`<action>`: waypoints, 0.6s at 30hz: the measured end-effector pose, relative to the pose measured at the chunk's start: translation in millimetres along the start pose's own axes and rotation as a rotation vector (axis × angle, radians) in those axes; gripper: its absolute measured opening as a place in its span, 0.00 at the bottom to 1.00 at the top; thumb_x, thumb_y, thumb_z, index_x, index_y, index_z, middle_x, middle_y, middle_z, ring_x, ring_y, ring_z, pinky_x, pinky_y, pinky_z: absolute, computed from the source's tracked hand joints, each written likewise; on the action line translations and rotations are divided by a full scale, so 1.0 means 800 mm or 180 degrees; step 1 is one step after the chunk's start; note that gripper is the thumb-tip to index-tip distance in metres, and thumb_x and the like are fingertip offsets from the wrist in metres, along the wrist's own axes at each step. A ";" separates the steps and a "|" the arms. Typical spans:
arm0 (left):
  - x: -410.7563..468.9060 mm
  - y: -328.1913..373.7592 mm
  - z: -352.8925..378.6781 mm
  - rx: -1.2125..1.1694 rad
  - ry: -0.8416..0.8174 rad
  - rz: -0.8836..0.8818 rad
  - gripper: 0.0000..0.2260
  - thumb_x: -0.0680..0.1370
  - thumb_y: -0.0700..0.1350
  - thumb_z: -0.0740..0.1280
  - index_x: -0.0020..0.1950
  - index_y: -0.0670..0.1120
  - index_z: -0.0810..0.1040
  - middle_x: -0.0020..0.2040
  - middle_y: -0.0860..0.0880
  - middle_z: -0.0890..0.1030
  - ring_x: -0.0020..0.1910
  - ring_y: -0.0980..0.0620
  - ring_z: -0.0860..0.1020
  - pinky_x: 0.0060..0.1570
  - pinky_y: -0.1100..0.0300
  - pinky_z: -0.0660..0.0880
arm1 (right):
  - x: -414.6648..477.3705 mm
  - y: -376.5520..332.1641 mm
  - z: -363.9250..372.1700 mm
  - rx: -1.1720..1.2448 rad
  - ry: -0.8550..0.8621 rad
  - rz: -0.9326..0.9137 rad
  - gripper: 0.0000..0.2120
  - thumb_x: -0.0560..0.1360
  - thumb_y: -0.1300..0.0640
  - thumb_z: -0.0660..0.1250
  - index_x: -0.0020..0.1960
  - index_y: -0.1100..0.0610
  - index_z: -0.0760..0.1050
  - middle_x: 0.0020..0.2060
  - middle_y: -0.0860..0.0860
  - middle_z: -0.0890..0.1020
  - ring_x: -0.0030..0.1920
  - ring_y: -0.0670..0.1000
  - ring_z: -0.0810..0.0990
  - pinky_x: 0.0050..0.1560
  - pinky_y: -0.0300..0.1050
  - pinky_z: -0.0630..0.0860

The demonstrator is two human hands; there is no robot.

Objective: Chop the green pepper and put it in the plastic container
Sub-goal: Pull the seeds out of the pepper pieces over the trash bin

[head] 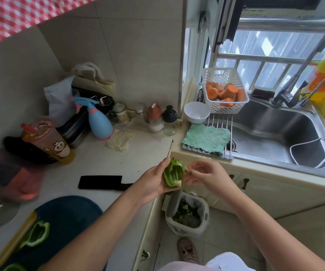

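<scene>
My left hand cups a green pepper half, its hollow side facing up, over the counter's corner. My right hand is at the pepper's right edge with fingertips pinched on a pale bit of its inside. Another green pepper piece lies on the dark blue cutting board at the lower left, and part of a third shows at the bottom edge. A black cleaver lies flat on the counter left of my left hand. No plastic container is clearly visible.
An open waste bin with green scraps stands on the floor below my hands. A drink cup, spray bottle and jars line the back. White bowl, carrot basket, green cloth and sink are right.
</scene>
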State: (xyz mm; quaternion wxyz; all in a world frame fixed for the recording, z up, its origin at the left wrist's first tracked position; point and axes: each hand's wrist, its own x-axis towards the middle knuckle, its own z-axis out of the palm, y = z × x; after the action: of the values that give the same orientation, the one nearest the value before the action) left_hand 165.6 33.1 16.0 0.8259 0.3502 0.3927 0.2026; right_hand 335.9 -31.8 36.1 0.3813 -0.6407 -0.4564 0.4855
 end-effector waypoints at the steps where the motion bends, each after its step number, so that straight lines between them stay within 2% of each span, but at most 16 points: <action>1: 0.002 -0.001 -0.001 -0.0072 0.0099 -0.0001 0.25 0.74 0.56 0.61 0.63 0.40 0.72 0.59 0.37 0.78 0.57 0.43 0.78 0.54 0.49 0.77 | 0.002 0.005 -0.004 -0.0402 0.0164 -0.0141 0.03 0.75 0.62 0.67 0.46 0.59 0.79 0.39 0.49 0.85 0.40 0.48 0.84 0.45 0.39 0.80; 3: 0.006 -0.003 -0.004 -0.0154 0.0250 0.0018 0.24 0.73 0.55 0.62 0.62 0.39 0.72 0.55 0.38 0.79 0.53 0.43 0.78 0.53 0.48 0.77 | 0.005 0.016 -0.011 -0.1556 0.0426 -0.0467 0.04 0.75 0.59 0.68 0.48 0.55 0.81 0.41 0.44 0.84 0.42 0.43 0.82 0.48 0.37 0.78; 4: 0.007 -0.005 -0.006 -0.0148 0.0303 0.0030 0.23 0.74 0.54 0.62 0.62 0.39 0.72 0.54 0.38 0.79 0.53 0.42 0.78 0.53 0.47 0.77 | 0.005 0.021 -0.013 -0.1963 0.0460 -0.0544 0.05 0.76 0.58 0.67 0.49 0.54 0.82 0.43 0.44 0.83 0.43 0.44 0.81 0.49 0.39 0.78; 7: 0.011 -0.010 -0.003 -0.0050 0.0377 0.0083 0.18 0.78 0.52 0.60 0.60 0.40 0.72 0.53 0.39 0.79 0.56 0.40 0.77 0.57 0.43 0.75 | 0.009 0.037 -0.014 -0.2636 0.0406 -0.0492 0.09 0.78 0.58 0.62 0.52 0.53 0.80 0.46 0.48 0.84 0.46 0.50 0.81 0.49 0.46 0.78; 9: 0.011 -0.011 0.003 0.0042 0.0374 0.0129 0.16 0.79 0.50 0.59 0.60 0.41 0.73 0.54 0.39 0.78 0.56 0.40 0.77 0.59 0.43 0.74 | 0.013 0.045 -0.015 -0.3040 0.0353 -0.0464 0.09 0.78 0.59 0.60 0.50 0.54 0.79 0.45 0.50 0.83 0.45 0.52 0.80 0.46 0.48 0.77; 11: 0.012 -0.012 0.009 0.0157 0.0360 0.0197 0.14 0.80 0.50 0.59 0.60 0.43 0.73 0.54 0.39 0.77 0.55 0.42 0.77 0.58 0.44 0.74 | 0.015 0.046 -0.016 -0.3103 0.0344 -0.0429 0.07 0.76 0.59 0.62 0.46 0.55 0.79 0.43 0.50 0.83 0.44 0.52 0.79 0.45 0.48 0.77; 14: 0.014 -0.015 0.015 0.0299 0.0370 0.0314 0.14 0.79 0.51 0.59 0.60 0.45 0.73 0.56 0.39 0.76 0.54 0.44 0.78 0.55 0.48 0.76 | 0.015 0.038 -0.019 -0.2617 0.0442 -0.0494 0.02 0.73 0.60 0.68 0.43 0.55 0.79 0.40 0.47 0.82 0.43 0.49 0.80 0.44 0.44 0.77; 17: 0.016 -0.018 0.020 0.0537 0.0367 0.0383 0.16 0.75 0.56 0.61 0.59 0.50 0.74 0.60 0.41 0.76 0.58 0.46 0.77 0.55 0.51 0.77 | 0.011 0.020 -0.010 -0.1902 0.0143 -0.0504 0.03 0.74 0.55 0.70 0.47 0.53 0.80 0.40 0.43 0.81 0.40 0.39 0.77 0.42 0.31 0.74; 18: 0.016 -0.019 0.022 0.0609 0.0347 0.0398 0.16 0.74 0.57 0.61 0.59 0.52 0.74 0.60 0.43 0.77 0.59 0.47 0.77 0.56 0.52 0.76 | 0.011 0.016 -0.004 -0.1780 -0.0010 -0.0468 0.05 0.74 0.54 0.70 0.49 0.53 0.80 0.41 0.43 0.81 0.40 0.38 0.77 0.42 0.30 0.74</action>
State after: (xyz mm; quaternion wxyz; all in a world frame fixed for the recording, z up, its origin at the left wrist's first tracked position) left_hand 188.4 23.6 6.0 0.7519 0.4397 0.4319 0.2339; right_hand 343.0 -27.3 22.9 0.2233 -0.6854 -0.6184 0.3129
